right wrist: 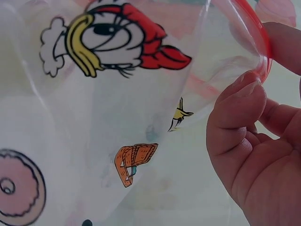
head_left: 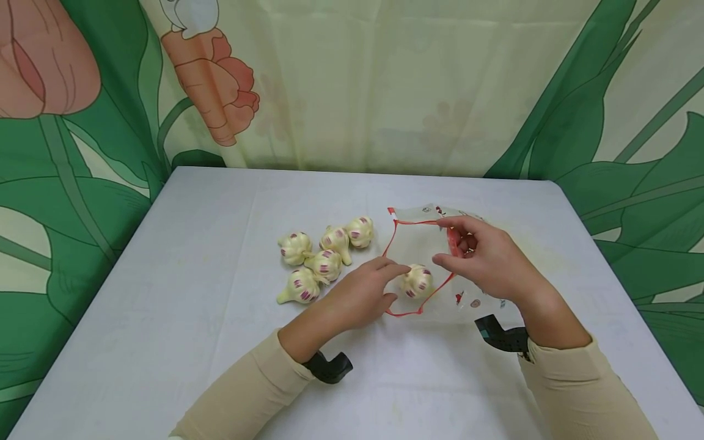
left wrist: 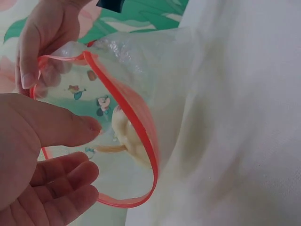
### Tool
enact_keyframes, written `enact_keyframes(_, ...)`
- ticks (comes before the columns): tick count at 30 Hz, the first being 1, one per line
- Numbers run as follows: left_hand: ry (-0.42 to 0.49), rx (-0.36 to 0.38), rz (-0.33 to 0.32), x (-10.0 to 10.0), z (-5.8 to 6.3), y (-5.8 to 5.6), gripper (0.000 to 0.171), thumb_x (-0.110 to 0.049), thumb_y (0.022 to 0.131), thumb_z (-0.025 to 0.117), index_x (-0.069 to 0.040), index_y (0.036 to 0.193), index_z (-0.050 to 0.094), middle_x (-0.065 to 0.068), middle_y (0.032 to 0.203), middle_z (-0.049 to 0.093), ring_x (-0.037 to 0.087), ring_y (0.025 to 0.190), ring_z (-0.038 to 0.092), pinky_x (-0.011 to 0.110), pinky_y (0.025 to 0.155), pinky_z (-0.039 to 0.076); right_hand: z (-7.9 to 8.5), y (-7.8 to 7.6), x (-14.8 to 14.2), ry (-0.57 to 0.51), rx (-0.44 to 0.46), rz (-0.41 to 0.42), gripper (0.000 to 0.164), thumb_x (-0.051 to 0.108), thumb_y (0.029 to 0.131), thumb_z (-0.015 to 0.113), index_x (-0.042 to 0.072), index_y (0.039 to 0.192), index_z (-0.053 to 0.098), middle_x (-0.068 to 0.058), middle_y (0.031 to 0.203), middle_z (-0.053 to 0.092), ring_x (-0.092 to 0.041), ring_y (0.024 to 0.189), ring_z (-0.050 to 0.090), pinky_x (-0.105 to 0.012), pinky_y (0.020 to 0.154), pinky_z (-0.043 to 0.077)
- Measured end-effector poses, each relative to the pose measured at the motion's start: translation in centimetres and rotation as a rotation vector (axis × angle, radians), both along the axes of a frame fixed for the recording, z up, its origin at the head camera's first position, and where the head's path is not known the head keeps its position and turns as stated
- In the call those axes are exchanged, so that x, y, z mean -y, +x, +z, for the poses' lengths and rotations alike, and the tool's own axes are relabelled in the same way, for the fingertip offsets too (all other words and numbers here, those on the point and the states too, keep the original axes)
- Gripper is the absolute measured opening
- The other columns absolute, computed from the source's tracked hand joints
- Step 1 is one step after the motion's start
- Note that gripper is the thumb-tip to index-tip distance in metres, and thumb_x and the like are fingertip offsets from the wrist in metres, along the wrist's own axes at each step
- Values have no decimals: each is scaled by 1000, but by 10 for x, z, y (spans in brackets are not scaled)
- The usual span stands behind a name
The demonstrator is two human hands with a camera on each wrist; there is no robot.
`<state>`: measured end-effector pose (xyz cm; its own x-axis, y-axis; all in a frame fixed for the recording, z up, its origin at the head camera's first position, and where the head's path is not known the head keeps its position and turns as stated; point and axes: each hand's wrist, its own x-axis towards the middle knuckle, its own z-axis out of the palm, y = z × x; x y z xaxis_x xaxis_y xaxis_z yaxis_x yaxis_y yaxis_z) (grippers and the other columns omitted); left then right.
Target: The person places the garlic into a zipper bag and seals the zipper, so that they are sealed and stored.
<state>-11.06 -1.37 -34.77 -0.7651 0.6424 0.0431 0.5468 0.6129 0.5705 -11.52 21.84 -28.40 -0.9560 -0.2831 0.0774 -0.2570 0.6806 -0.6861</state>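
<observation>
My right hand (head_left: 486,253) pinches the red-edged mouth of a clear plastic zip bag (left wrist: 162,61) and holds it apart. Cartoon prints, one a duck's head (right wrist: 117,40), mark the bag's side. Inside it, close behind the opening, sits a garlic bulb (head_left: 418,281), pale with purple patches. My left hand (head_left: 363,292) reaches to the bag's mouth from the left. In the left wrist view its thumb and fingers stand apart, with nothing between them, and the bulb lies beyond them in the bag.
Several garlic bulbs (head_left: 302,285) lie in a loose cluster on the white table (head_left: 231,342), left of the bag. A curtain (head_left: 374,91) with large printed plants hangs behind the table's far edge. Each wrist carries a black camera mount (head_left: 330,368).
</observation>
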Motion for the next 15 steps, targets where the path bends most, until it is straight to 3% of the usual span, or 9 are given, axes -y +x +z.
enact_keyframes(7, 87, -22, 26, 7, -1, 0, 46, -12, 91, 75, -8, 135, 61, 7, 129, 61, 20, 106, 61, 30, 92, 50, -1, 0, -1, -11, 3, 0, 52, 14, 86, 80, 0, 131, 57, -7, 89, 52, -23, 83, 51, -22, 61, 45)
enact_keyframes(15, 134, -25, 69, 23, -5, 0, 43, -12, 91, 74, -6, 133, 62, 7, 130, 62, 23, 124, 55, 36, 102, 46, -1, 0, -1, -12, 2, 0, 48, 10, 87, 79, 1, 129, 59, -8, 88, 52, -23, 83, 53, -23, 62, 47)
